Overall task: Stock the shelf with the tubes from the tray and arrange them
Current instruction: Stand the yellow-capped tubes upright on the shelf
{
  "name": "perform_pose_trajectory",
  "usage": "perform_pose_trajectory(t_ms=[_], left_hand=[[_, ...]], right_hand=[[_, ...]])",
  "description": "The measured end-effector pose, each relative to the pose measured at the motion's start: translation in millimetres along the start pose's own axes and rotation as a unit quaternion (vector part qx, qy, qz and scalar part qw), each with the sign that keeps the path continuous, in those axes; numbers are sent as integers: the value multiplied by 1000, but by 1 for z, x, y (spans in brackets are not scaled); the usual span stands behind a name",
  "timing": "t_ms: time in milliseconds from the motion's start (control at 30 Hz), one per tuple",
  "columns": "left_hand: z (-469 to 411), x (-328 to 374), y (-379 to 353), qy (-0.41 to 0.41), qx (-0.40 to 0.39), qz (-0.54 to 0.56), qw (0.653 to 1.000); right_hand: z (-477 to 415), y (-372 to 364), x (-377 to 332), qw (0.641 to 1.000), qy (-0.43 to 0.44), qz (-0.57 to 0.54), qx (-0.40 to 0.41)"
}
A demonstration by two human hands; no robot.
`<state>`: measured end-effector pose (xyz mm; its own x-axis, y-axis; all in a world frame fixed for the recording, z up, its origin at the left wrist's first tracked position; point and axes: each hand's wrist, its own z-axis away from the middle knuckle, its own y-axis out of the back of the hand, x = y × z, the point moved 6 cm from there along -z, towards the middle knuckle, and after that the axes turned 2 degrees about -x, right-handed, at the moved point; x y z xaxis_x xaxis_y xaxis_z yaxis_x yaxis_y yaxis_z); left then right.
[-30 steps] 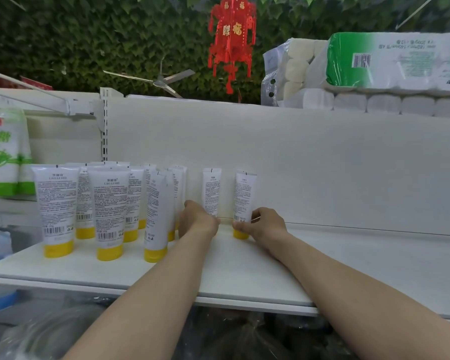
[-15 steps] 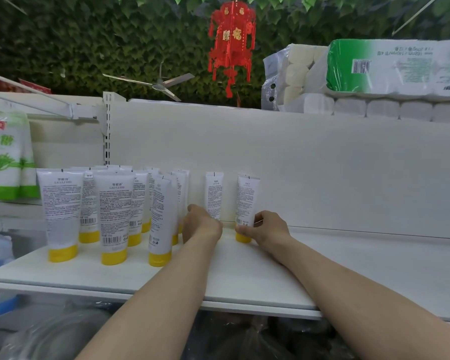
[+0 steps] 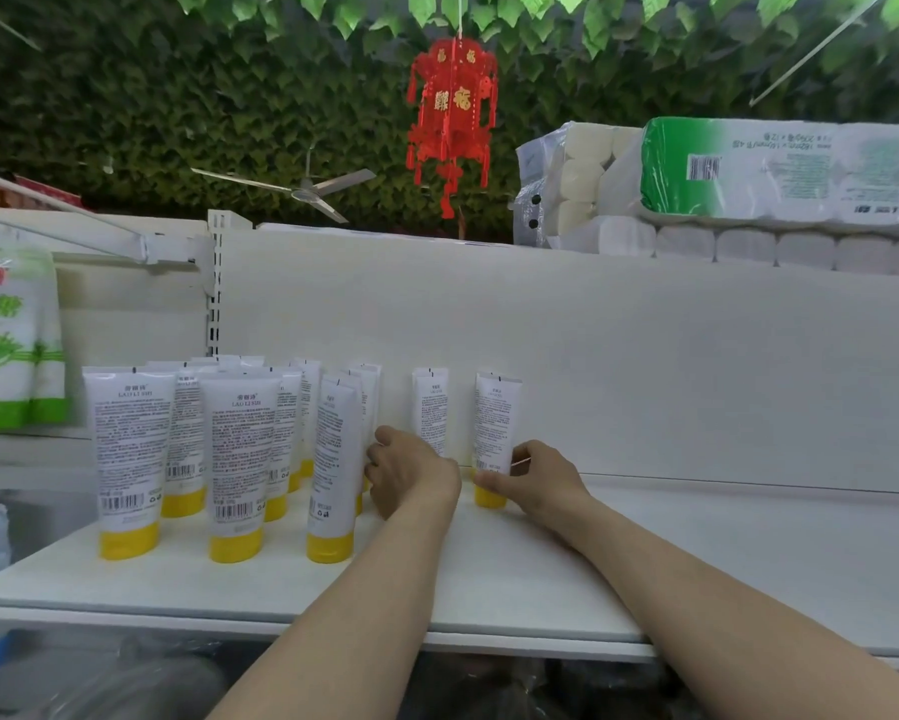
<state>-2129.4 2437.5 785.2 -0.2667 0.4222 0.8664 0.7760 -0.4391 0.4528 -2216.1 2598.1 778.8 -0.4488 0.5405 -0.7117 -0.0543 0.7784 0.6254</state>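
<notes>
Head view: right hand (image 3: pixel 535 480) pinches the endmost tube (image 3: pixel 494 423), left hand (image 3: pixel 413 472) curled, its hold hidden, shelf (image 3: pixel 748 553) runs on rightward.

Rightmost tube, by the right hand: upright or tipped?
Upright. The rightmost tube stands on its yellow cap on the shelf, crimped end up; the right hand pinches it near the base.

White tubes (image 3: pixel 237 459), yellow caps down, stand upright in rows at the shelf's (image 3: pixel 697 563) left end. Middle tube (image 3: pixel 431 407) and rightmost tube (image 3: pixel 495 423) stand apart near the back edge.
</notes>
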Motion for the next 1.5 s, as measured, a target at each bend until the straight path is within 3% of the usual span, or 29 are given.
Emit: perform_pose_trajectory(t_ms=[200, 300, 567, 667, 800, 1000, 1500], left_hand=[[29, 30, 11, -163, 98, -38, 981], [51, 48, 12, -221, 110, -49, 968], [139, 84, 18, -183, 91, 3, 979], [191, 105, 3, -209, 45, 21, 977], [279, 131, -42, -221, -55, 45, 973], [453, 179, -121, -294, -184, 61, 936], [712, 239, -289, -402, -350, -7, 846]], right_hand=[[24, 37, -2, 997, 2, -21, 81], [45, 63, 3, 996, 1, -7, 90], [127, 185, 32, 990, -1, 62, 124], [165, 238, 51, 986, -3, 84, 142], [226, 304, 80, 971, 5, 192, 143], [340, 417, 165, 929, -38, 340, 143], [507, 591, 363, 890, -209, 383, 136]])
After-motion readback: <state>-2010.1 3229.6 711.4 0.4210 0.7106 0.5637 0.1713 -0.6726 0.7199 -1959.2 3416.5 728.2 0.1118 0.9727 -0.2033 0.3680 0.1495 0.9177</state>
